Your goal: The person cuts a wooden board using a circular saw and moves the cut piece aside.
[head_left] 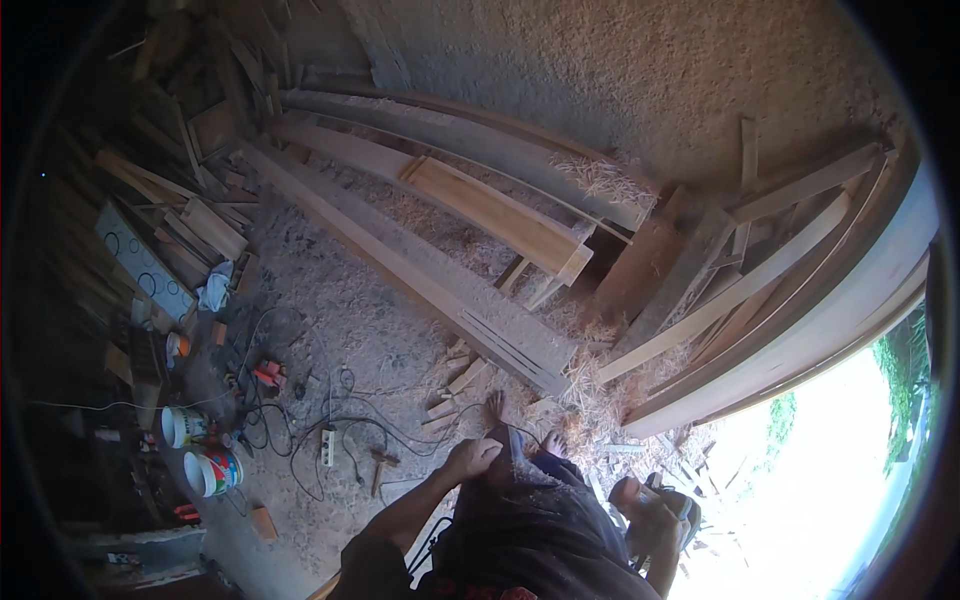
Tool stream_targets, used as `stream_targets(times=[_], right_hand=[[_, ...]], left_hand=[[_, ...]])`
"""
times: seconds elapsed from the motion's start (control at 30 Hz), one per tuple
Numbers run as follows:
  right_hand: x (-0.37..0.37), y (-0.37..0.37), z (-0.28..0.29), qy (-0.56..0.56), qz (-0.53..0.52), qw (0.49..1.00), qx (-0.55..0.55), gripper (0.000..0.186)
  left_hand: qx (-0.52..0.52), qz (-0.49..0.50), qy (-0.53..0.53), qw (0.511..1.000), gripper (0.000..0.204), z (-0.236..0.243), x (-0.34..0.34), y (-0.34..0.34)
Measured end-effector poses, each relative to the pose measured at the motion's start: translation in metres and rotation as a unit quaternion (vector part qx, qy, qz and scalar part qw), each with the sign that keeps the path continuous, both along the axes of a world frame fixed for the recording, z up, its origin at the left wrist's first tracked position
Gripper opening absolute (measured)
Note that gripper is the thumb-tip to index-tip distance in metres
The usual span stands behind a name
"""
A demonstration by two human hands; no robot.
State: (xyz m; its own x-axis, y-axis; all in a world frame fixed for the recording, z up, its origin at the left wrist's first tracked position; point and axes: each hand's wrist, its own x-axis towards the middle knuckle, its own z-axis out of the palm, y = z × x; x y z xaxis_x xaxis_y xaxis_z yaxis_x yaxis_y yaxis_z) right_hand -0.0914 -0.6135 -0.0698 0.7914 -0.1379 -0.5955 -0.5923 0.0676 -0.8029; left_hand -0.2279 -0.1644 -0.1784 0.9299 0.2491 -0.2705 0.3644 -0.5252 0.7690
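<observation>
Floor point(370, 295), right hand point(653, 527) perhaps on tool point(689, 508)

Left hand point(474, 459) touches leg point(517, 470), right hand point(652, 527) holds probably a tool point(688, 508)

No wording, brand or number can be read for certain: the lower white bucket point(230, 470) at the left carries a printed label point(226, 463) in blue, red and green, and the white bucket just above it point(198, 426) bears greenish print, both too small and blurred to make out. Dark ring-shaped marks stand on the pale panel point(146, 265) leaning among the wood, and red print, its characters unclear, shows on the person's dark top point(470, 575) at the lower edge.
</observation>
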Motion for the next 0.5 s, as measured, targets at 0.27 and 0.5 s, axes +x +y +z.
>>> stream_targets(times=[0.27, 0.5], right_hand=[[-0.042, -0.046, -0.102, 0.156, -0.121, 0.980, 0.012, 0.016], [-0.093, -0.030, -0.128, 0.186, -0.066, 0.968, -0.153, 0.026]], left_hand=[[-0.185, 0.380, -0.255, 0.870, 0.029, 0.137, 0.110, 0.108], [-0.432, 0.514, -0.221, 0.708, 0.057, 0.082, 0.296, 0.268]])
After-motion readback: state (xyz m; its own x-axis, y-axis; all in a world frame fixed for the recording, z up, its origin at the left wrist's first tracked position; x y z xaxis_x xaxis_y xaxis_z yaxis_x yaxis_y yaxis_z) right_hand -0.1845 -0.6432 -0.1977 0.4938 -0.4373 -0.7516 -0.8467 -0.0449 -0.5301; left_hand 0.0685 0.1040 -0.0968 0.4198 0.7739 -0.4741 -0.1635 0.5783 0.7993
